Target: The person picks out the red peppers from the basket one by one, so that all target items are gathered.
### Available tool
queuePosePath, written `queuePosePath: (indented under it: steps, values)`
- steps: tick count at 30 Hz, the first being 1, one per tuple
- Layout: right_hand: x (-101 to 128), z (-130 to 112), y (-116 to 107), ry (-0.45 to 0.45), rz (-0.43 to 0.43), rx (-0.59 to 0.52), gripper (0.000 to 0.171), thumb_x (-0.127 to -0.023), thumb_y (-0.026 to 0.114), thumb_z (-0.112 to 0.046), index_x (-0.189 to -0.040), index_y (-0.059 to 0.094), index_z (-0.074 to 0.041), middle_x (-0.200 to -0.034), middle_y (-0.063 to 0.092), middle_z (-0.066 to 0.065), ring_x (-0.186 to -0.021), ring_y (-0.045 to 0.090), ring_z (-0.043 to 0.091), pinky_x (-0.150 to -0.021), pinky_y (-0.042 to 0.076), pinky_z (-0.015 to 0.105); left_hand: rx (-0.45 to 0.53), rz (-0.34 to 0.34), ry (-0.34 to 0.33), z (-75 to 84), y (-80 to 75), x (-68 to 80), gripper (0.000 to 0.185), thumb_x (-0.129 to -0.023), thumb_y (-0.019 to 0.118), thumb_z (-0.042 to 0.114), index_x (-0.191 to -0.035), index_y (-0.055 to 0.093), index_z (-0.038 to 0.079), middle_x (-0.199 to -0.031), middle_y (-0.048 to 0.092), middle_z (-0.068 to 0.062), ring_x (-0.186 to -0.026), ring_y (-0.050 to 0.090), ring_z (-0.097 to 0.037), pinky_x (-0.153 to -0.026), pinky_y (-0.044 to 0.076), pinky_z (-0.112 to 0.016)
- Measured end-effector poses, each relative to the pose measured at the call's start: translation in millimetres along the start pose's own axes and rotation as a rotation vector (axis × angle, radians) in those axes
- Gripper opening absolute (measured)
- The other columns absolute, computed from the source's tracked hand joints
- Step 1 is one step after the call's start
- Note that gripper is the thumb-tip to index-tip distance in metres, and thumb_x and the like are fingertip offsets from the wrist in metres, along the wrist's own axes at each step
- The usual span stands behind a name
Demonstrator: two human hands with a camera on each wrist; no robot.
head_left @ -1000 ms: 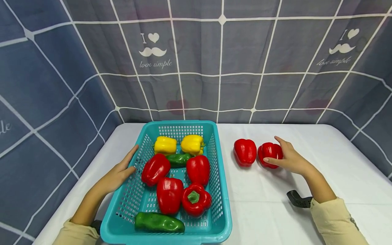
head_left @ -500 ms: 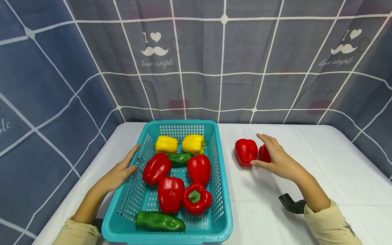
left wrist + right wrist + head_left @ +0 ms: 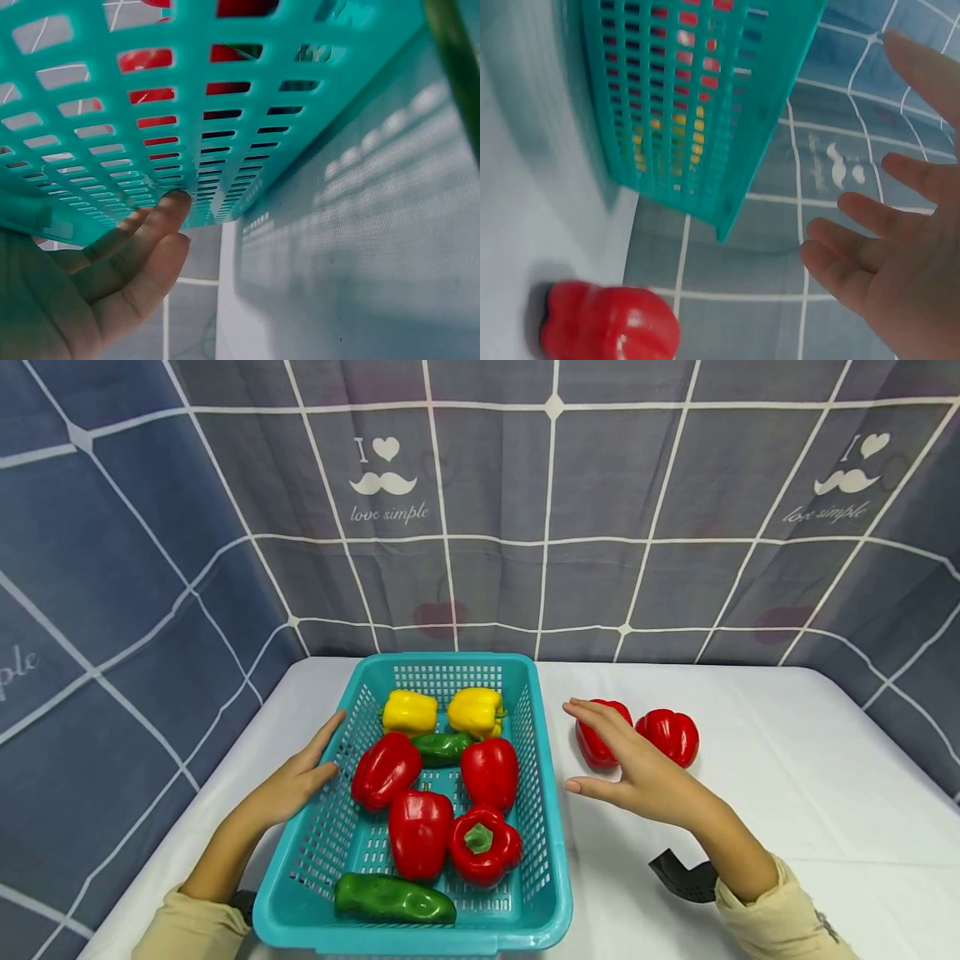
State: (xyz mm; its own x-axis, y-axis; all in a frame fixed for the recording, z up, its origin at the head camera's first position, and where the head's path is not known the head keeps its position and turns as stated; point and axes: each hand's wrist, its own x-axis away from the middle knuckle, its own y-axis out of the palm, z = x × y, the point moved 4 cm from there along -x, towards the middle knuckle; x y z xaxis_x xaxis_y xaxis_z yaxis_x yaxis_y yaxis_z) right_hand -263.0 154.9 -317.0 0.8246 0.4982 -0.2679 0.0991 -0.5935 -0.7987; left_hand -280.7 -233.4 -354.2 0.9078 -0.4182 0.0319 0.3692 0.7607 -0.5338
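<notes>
At nine o'clock of the teal basket point(image 3: 546, 827), our left hand point(image 3: 288, 785) lies flat against the perforated side wall, fingers straight and grasping nothing; the left wrist view shows the fingertips point(image 3: 176, 206) touching the mesh from outside. Our right hand point(image 3: 637, 768) hovers at three o'clock of the basket, fingers spread and relaxed, empty. Just behind it, toward twelve o'clock, lie two red peppers on the white table point(image 3: 787, 793): the nearer red pepper point(image 3: 592, 743), partly hidden by the fingers, and the farther red pepper point(image 3: 669, 735) beside it at its three o'clock, close together; we cannot tell whether they touch. Inside the basket rest four red, two yellow and two green peppers.

We judge that the right hand travels between the loose pair and the basket. To do this well, we should keep the left palm bracing the wall so the light basket cannot slide, and carry the right hand high enough to clear the rim.
</notes>
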Motion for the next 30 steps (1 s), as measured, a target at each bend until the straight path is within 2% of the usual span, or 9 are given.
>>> queuePosePath:
  steps: [10, 15, 22, 27, 30]
  values:
    - [-5.0, -25.4, 18.1, -0.065, -0.075, -0.051, 0.082, -0.073, 0.072, -0.041, -0.142, 0.029, -0.027, -0.145, 0.031, 0.002, -0.13, 0.033, 0.023, -0.08, 0.054, 0.037, -0.033, 0.014, 0.011, 0.2, -0.1, 1.1, 0.071, -0.088, 0.034, 0.005, -0.147, -0.005, 0.011, -0.147, 0.008, -0.031, -0.105, 0.052, -0.045, -0.064, 0.056, -0.035]
    - [-6.6, -40.2, 26.7, -0.12, -0.139, -0.064, 0.079, -0.073, 0.071, -0.042, -0.141, 0.033, -0.026, -0.144, 0.032, 0.0, -0.129, 0.036, 0.022, -0.079, 0.054, 0.033, -0.046, 0.018, 0.012, 1.3, 0.3, 0.8, 0.071, -0.088, 0.034, 0.005, -0.147, -0.005, 0.011, -0.148, 0.008, -0.03, -0.109, 0.049, -0.046, -0.065, 0.056, -0.034]
    - [-10.7, -55.1, 41.4, -0.186, -0.252, -0.093, 0.077, -0.075, 0.07, -0.042, -0.141, 0.032, -0.029, -0.144, 0.033, -0.001, -0.128, 0.036, 0.02, -0.083, 0.052, 0.033, -0.023, 0.012, -0.007, 0.2, 0.1, -0.2, 0.072, -0.088, 0.033, 0.005, -0.147, -0.006, 0.012, -0.147, 0.008, -0.031, -0.094, 0.059, -0.036, -0.06, 0.056, -0.034]
    - [-11.6, -62.0, 51.5, -0.199, -0.333, -0.117, 0.073, -0.075, 0.069, -0.043, -0.139, 0.037, -0.027, -0.143, 0.033, -0.001, -0.13, 0.033, 0.021, -0.083, 0.052, 0.036, -0.01, 0.006, -0.01, -0.4, 0.5, -0.6, 0.072, -0.087, 0.033, 0.004, -0.147, -0.006, 0.012, -0.147, 0.009, -0.031, -0.092, 0.06, -0.035, -0.061, 0.056, -0.036]
    - [-12.7, -65.5, 55.6, -0.223, -0.367, -0.13, 0.068, -0.075, 0.07, -0.041, -0.136, 0.042, -0.026, -0.14, 0.038, -0.001, -0.128, 0.035, 0.018, -0.083, 0.052, 0.032, -0.016, 0.009, -0.01, -0.7, 0.7, -1.2, 0.072, -0.087, 0.033, 0.004, -0.147, -0.006, 0.012, -0.147, 0.009, -0.031, -0.094, 0.06, -0.036, -0.062, 0.056, -0.036]
